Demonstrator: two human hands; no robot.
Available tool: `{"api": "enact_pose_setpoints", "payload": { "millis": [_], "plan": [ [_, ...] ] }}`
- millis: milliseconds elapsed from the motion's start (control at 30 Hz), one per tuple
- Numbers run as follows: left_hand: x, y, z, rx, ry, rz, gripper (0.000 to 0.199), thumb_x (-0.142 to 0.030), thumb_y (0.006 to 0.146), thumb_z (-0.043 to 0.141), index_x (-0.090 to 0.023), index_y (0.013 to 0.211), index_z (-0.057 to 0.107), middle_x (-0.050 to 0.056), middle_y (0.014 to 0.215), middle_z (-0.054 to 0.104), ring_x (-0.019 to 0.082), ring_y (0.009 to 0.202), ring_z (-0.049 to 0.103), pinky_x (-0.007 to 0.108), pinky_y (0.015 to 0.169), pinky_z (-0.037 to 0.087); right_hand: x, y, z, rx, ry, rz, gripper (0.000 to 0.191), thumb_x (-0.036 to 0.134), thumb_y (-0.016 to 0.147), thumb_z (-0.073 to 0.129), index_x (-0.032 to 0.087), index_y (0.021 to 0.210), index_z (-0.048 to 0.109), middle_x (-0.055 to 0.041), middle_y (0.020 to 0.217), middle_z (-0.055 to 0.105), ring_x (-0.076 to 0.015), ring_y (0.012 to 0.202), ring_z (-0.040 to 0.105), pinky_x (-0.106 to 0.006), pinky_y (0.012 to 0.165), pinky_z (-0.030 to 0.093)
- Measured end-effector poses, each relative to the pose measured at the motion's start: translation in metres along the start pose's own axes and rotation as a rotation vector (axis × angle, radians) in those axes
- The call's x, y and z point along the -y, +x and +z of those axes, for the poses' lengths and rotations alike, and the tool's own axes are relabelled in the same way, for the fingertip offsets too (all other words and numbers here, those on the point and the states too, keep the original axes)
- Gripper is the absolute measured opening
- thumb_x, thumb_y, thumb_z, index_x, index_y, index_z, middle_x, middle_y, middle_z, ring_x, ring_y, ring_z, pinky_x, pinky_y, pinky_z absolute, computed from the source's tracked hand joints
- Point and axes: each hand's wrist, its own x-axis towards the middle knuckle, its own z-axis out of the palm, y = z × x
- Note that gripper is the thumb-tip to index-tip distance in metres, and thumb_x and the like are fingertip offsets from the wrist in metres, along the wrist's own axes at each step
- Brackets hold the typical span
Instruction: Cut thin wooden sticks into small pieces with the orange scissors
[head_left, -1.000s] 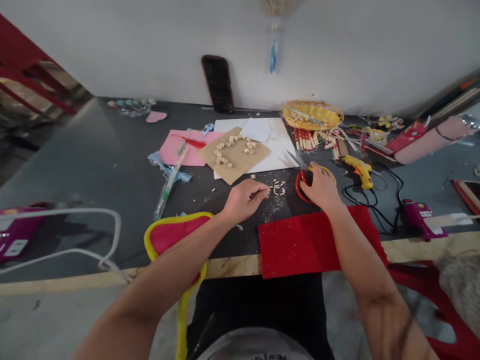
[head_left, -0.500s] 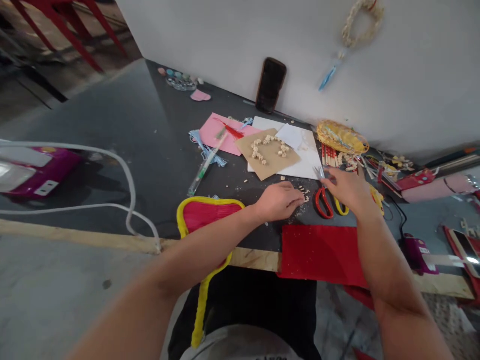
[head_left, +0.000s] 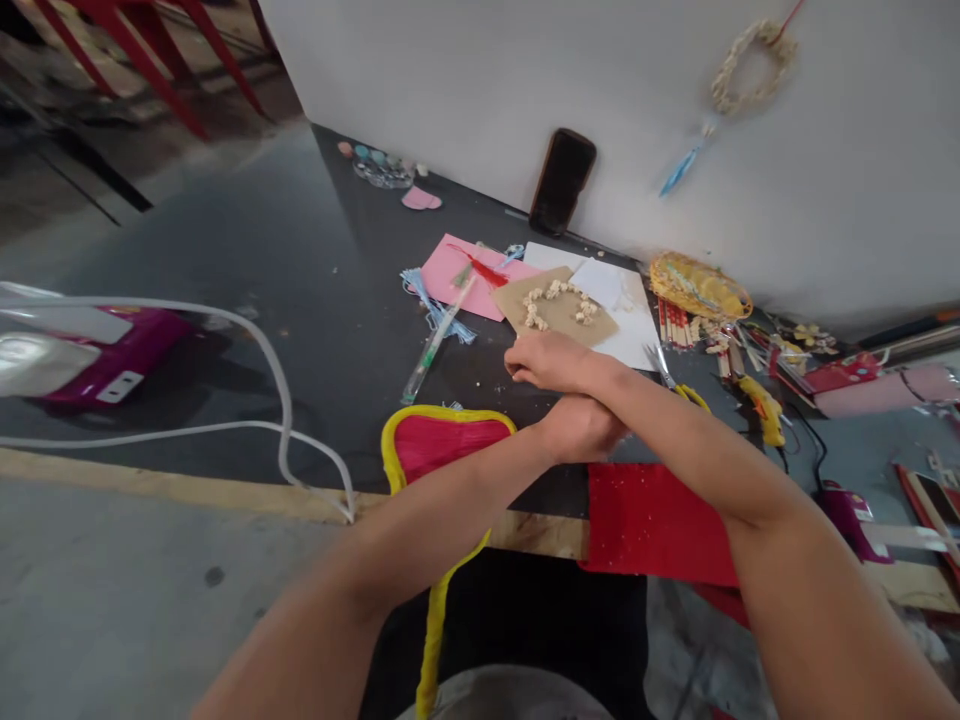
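Note:
My right hand [head_left: 547,360], fingers curled closed, is stretched across to the left at the near edge of a brown card [head_left: 517,292]. On that card lies a broken ring of small beige clusters [head_left: 555,288]. Under the right forearm, my left hand [head_left: 579,428] rests low over the dark table, its fingers curled and partly covered. Whatever either hand may hold is too small or hidden to make out. Scissors [head_left: 661,366] with a yellow handle lie right of my hands, partly behind the right forearm. Red cloth [head_left: 637,510] hangs over the front edge.
A yellow-edged pink fan [head_left: 442,440] lies left of my hands, near a glue stick [head_left: 431,360] and blue tassels [head_left: 427,305]. A phone [head_left: 562,180] leans on the wall. A yellow basket [head_left: 697,285] and glue gun [head_left: 763,410] are right; a white cable [head_left: 274,350] crosses the left.
My right hand has moved left from the scissors, crossing over my left hand toward the brown card. My left hand stays low near the same spot. The view has shifted slightly.

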Motion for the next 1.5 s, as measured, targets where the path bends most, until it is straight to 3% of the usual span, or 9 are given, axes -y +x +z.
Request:
{"api": "enact_pose_setpoints", "payload": {
  "millis": [100,200,333,500,667,800,1033,1300,1500],
  "plan": [
    [-0.001,0.000,-0.002,0.017,-0.016,0.014,0.033,-0.016,0.087,0.045,-0.011,0.114,0.064,0.013,0.118,0.069,0.025,0.115,0.061,0.037,0.097,0.049,-0.001,-0.007,0.000,-0.038,-0.011,-0.007,0.011,0.020,0.091,0.054,0.018,0.091,0.065,-0.0057,0.098,0.067,-0.0174,0.086,0.059,-0.027,0.064,0.034],
    [-0.003,-0.002,-0.004,0.079,-0.074,-0.047,0.023,-0.018,0.086,0.049,-0.015,0.096,0.070,0.010,0.093,0.074,0.023,0.093,0.068,0.034,0.083,0.054,-0.016,-0.030,-0.005,-0.191,0.018,0.019,0.012,0.023,0.093,0.051,0.018,0.094,0.062,-0.0052,0.099,0.066,-0.0172,0.087,0.058,-0.027,0.065,0.033],
    [0.002,-0.001,-0.009,0.027,-0.142,-0.209,0.019,-0.018,0.086,0.051,-0.018,0.090,0.069,0.006,0.079,0.073,0.021,0.085,0.067,0.031,0.075,0.053,-0.046,-0.084,-0.003,-0.347,0.034,0.260,0.011,0.022,0.093,0.050,0.018,0.092,0.060,-0.0060,0.094,0.066,-0.0185,0.085,0.058,-0.028,0.067,0.035],
    [0.013,0.003,-0.015,-0.086,-0.198,-0.457,0.022,-0.012,0.087,0.050,-0.017,0.098,0.068,0.006,0.086,0.075,0.021,0.086,0.065,0.033,0.078,0.052,-0.056,-0.145,0.041,-0.315,0.069,0.425,0.012,0.020,0.093,0.050,0.017,0.093,0.062,-0.0065,0.091,0.067,-0.0187,0.085,0.060,-0.027,0.071,0.038],
    [0.016,0.003,-0.017,-0.060,-0.225,-0.537,0.016,-0.021,0.089,0.054,-0.019,0.092,0.070,0.005,0.087,0.074,0.020,0.085,0.066,0.032,0.078,0.051,-0.047,-0.163,0.078,-0.380,0.121,0.442,0.018,0.018,0.094,0.046,0.016,0.096,0.064,-0.0093,0.095,0.067,-0.0197,0.092,0.061,-0.029,0.079,0.043],
    [0.016,0.002,-0.019,-0.055,-0.184,-0.511,0.014,-0.025,0.089,0.056,-0.021,0.089,0.070,0.003,0.087,0.073,0.018,0.085,0.065,0.031,0.078,0.050,-0.046,-0.172,0.090,-0.630,0.230,0.400,0.020,0.017,0.093,0.044,0.018,0.098,0.064,-0.0086,0.098,0.069,-0.0200,0.095,0.063,-0.032,0.085,0.047],
    [0.015,0.004,-0.020,-0.019,-0.121,-0.471,0.012,-0.029,0.088,0.059,-0.022,0.084,0.068,0.002,0.082,0.072,0.018,0.083,0.063,0.032,0.078,0.050,-0.055,-0.188,0.112,-1.061,0.424,0.572,0.016,0.027,0.093,0.050,0.021,0.097,0.064,-0.0054,0.094,0.072,-0.0186,0.088,0.068,-0.032,0.081,0.052],
    [0.008,0.008,-0.011,0.037,-0.053,-0.323,0.012,-0.026,0.088,0.058,-0.020,0.084,0.067,0.003,0.080,0.072,0.019,0.083,0.063,0.034,0.080,0.051,-0.032,-0.172,0.111,-0.914,0.447,0.299,0.020,0.032,0.093,0.053,0.018,0.104,0.063,-0.0093,0.102,0.067,-0.0188,0.096,0.064,-0.030,0.083,0.052],
    [0.004,0.010,-0.012,0.062,-0.044,-0.323,0.015,-0.024,0.089,0.055,-0.020,0.082,0.067,0.004,0.079,0.072,0.019,0.083,0.063,0.033,0.079,0.051,-0.027,-0.169,0.112,-0.789,0.426,0.341,0.020,0.029,0.097,0.046,0.019,0.095,0.063,-0.0076,0.096,0.068,-0.0181,0.094,0.063,-0.029,0.082,0.049]
  ]
}}
